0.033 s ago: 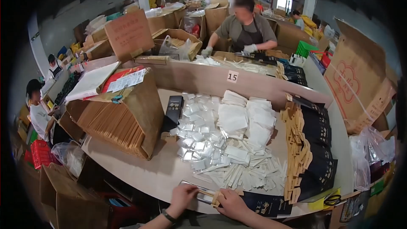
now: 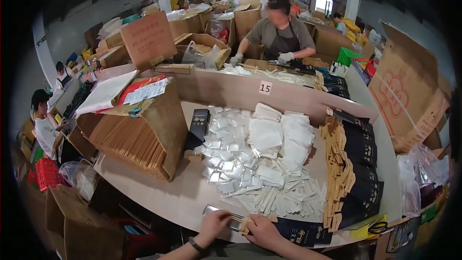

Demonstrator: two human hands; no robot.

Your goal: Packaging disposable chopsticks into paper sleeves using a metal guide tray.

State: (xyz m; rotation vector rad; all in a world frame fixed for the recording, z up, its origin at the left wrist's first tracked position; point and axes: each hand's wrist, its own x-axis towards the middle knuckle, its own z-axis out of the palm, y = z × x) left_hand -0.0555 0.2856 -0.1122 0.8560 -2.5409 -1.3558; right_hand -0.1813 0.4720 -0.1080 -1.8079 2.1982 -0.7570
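At the near table edge, my left hand (image 2: 215, 225) is closed, its fingertips at the end of thin tan sticks (image 2: 237, 217). My right hand (image 2: 263, 231) pinches the tan mouth of a dark printed sleeve (image 2: 244, 225), its thumb on top; the rest of this sleeve is hidden under the hand. A silver flat item (image 2: 211, 209) lies beneath the sticks, partly covered by my left hand. Right of my right hand lie more dark sleeves (image 2: 301, 232). Just beyond are a pile of slim white packets (image 2: 288, 195) and clear-wrapped small packets (image 2: 226, 159).
White napkin stacks (image 2: 265, 132) stand at the back by a low partition (image 2: 221, 86). Dark sleeves with tan ends (image 2: 358, 163) line the right side, scissors (image 2: 378, 227) near them. An open carton (image 2: 171, 139) sits left. Across the partition, a gloved co-worker (image 2: 284, 33) handles items.
My left hand has shifted slightly right, closer to my right hand, covering more of the sticks. My right hand stays in place on the sleeve.
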